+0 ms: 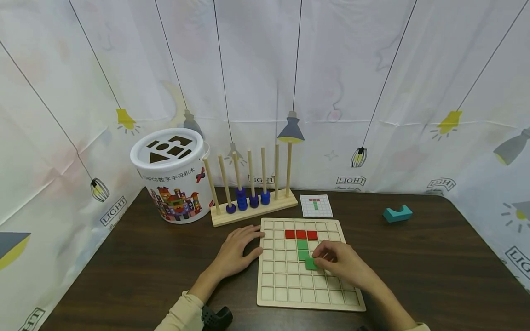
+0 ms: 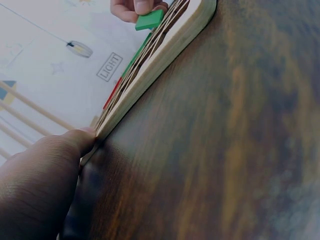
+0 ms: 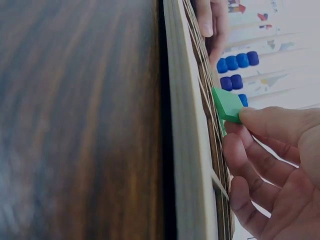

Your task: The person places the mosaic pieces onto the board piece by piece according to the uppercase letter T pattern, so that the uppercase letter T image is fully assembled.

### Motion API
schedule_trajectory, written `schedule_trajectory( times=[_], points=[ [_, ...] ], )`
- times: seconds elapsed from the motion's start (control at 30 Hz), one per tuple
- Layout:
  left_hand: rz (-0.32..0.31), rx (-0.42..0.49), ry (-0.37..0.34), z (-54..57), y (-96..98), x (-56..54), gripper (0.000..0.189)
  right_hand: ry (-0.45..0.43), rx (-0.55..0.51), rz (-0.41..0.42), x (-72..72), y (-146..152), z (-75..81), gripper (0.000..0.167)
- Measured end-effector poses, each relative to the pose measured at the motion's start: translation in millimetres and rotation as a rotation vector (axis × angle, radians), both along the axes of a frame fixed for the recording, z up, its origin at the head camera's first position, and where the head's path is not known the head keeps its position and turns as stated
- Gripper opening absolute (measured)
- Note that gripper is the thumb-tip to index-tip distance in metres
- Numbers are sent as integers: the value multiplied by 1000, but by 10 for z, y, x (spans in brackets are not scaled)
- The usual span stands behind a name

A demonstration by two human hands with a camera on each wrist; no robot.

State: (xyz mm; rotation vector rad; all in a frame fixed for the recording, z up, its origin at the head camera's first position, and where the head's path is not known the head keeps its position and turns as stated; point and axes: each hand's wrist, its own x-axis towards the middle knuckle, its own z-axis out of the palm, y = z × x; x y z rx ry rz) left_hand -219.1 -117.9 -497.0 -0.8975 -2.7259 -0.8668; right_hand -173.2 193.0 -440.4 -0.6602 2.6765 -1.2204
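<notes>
A wooden grid board lies on the dark table. Three red square tiles sit in a row in its upper part, with two green square tiles in a column below the middle one. Just under that column my right hand pinches another green tile between thumb and fingers; in the right wrist view it is tilted at the board's surface. At the board's left edge my left hand touches the rim with thumb and fingertips, its fingers loosely extended.
Behind the board lies a white card printed with a red and green T pattern. A wooden peg stand with blue beads and a white lidded bucket stand at the back left. A teal arched block lies at the right.
</notes>
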Motion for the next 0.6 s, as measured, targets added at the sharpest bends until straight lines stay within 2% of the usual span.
schedule_trajectory(
  times=[0.6],
  points=[
    [0,-11,0,7,-9,-3,43,29,45,24,9,-107,-4,6]
  ],
)
